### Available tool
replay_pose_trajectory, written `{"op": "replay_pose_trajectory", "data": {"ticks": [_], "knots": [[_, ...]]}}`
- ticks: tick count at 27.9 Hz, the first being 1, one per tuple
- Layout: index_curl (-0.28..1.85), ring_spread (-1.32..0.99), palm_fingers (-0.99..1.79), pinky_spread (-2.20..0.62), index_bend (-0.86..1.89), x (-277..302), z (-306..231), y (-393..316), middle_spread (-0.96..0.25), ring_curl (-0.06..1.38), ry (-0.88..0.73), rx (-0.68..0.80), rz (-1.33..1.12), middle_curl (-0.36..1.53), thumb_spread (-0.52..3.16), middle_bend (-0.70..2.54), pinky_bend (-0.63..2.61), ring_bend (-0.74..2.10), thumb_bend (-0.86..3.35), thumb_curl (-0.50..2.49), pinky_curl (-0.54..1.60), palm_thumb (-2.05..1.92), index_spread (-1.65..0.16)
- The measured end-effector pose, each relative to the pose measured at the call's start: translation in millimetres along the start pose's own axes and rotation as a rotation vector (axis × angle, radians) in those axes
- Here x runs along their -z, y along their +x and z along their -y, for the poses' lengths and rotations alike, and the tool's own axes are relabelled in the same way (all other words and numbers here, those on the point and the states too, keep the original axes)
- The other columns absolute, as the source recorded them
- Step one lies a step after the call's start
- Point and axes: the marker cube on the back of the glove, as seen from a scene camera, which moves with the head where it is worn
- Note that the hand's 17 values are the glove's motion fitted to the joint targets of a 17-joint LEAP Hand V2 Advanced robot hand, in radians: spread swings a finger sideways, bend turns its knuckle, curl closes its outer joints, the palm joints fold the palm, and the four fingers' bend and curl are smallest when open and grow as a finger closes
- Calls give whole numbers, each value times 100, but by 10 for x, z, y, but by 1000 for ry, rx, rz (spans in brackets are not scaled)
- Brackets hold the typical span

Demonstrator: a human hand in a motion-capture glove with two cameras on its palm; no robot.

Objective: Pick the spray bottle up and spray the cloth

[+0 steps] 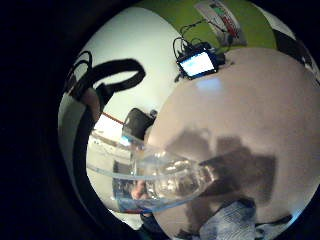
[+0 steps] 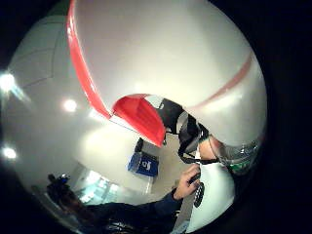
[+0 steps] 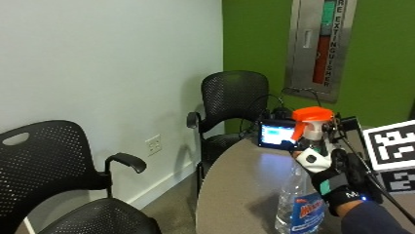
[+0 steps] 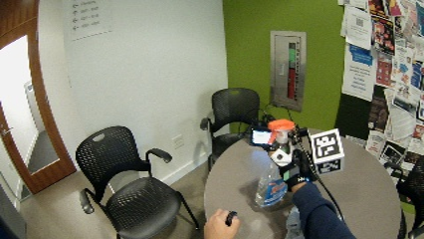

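My fingers (image 3: 327,168) curl round the spray bottle (image 3: 305,195)'s neck above the surface (image 3: 240,195); clear plastic, probably slippery and light.

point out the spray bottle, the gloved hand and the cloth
spray bottle (image 3: 313,116), outside view, on its orange spray head
gloved right hand (image 3: 332,179), outside view, on the back of the glove
cloth (image 1: 231,221), little finger side palm view, on its blue-grey fabric

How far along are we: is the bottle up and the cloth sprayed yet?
Done: the gloved right hand grips the spray bottle at its neck. In hand: whether the bottle is lifted off the table is unclear. Left: spraying the cloth lying on the table; no spray is visible.
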Motion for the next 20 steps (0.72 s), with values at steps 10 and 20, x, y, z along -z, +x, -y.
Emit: {"op": "replay_pose_trajectory", "data": {"ticks": [10,20], "knots": [[49,-25,120,-32,15,-65,-206,309,-20,46,-43,-46,5,52,78,48,42,60,-3,63,39,94,-29],[44,-24,70,-15,7,-158,-356,469,-21,44,-136,-80,21,51,82,43,31,49,-5,61,38,92,-32]]}}
